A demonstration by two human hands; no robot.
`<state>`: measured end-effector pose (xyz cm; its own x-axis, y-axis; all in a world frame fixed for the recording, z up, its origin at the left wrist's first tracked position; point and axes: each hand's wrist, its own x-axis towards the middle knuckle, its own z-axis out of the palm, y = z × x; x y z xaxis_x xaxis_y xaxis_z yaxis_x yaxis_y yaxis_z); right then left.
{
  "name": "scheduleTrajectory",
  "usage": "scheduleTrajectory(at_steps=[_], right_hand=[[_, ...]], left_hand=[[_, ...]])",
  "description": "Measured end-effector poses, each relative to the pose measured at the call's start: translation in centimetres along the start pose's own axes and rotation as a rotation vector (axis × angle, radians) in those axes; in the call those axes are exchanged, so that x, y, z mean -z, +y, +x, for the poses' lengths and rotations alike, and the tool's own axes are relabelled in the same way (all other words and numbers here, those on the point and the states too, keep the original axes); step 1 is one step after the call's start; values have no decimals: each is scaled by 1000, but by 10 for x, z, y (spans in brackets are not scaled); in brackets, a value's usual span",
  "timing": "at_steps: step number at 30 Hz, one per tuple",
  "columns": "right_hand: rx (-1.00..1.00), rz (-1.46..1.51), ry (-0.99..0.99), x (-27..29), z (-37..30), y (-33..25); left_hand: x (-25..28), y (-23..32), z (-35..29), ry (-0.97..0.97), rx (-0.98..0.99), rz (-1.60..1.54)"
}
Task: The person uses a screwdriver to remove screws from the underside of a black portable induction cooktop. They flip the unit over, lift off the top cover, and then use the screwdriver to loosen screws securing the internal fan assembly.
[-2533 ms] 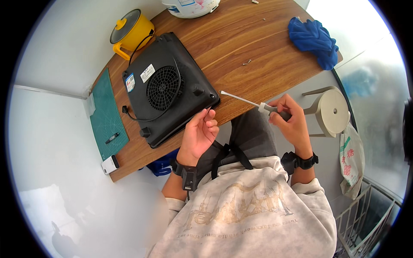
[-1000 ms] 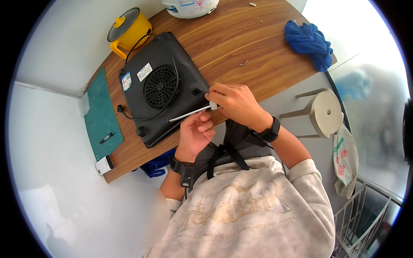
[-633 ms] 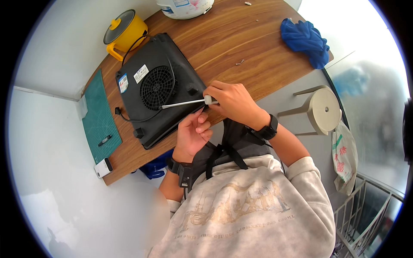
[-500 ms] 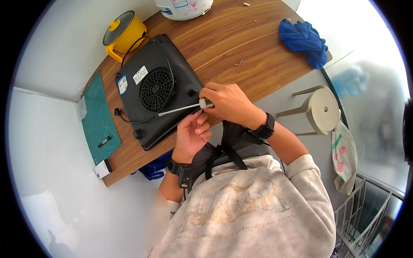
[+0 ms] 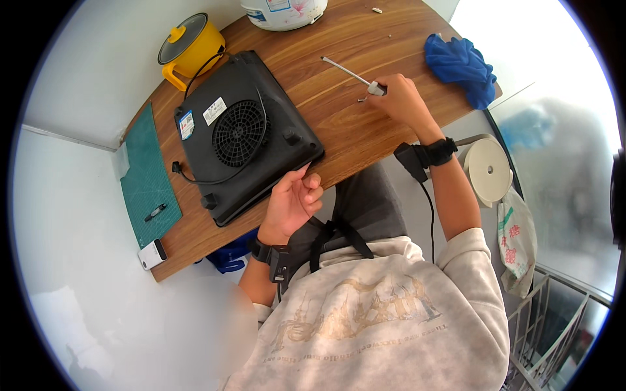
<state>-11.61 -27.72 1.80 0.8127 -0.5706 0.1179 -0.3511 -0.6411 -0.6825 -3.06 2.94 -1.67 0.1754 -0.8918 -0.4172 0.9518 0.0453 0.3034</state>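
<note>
A black induction cooker [image 5: 261,176] lies underside up on the wooden table, its round fan grille [image 5: 240,133] showing. Over the table to the right of it, my right hand [image 5: 403,104] is closed around the pale handle of a screwdriver [image 5: 349,70], whose shaft points to the far left. Small metal screws [image 5: 362,100] lie on the wood, close by that hand. At the cooker's near edge is my left hand [image 5: 295,203], palm up with its fingers curled in. Its fingertips are close together; what they hold, if anything, is too small to make out.
The cooker's cord and plug [image 5: 177,167] lie on its left side. A yellow pot [image 5: 195,52] and a white appliance [image 5: 287,16] stand behind. At left are a green cutting mat [image 5: 153,176] and a marker; at right, a blue cloth [image 5: 460,68] and a stool [image 5: 488,169].
My right hand has carried the screwdriver away from the cooker's near edge, to the right and farther back, turning its shaft toward the far side. The left hand stays by the edge.
</note>
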Motion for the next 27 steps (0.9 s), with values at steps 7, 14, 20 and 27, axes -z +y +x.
scheduleTrajectory(at_steps=[7, 14, 20, 27], right_hand=[[-96, -71, -8, -9, 20, 11], [-88, -38, 34, -13, 19, 20], [-168, 182, 56, 7, 6, 12], [-224, 271, 15, 12, -25, 1]], left_hand=[[1, 1, 0, 4, 16, 11], [4, 2, -1, -29, 18, 6], [5, 2, -1, -52, 8, 3], [-5, 14, -9, -67, 31, 172]])
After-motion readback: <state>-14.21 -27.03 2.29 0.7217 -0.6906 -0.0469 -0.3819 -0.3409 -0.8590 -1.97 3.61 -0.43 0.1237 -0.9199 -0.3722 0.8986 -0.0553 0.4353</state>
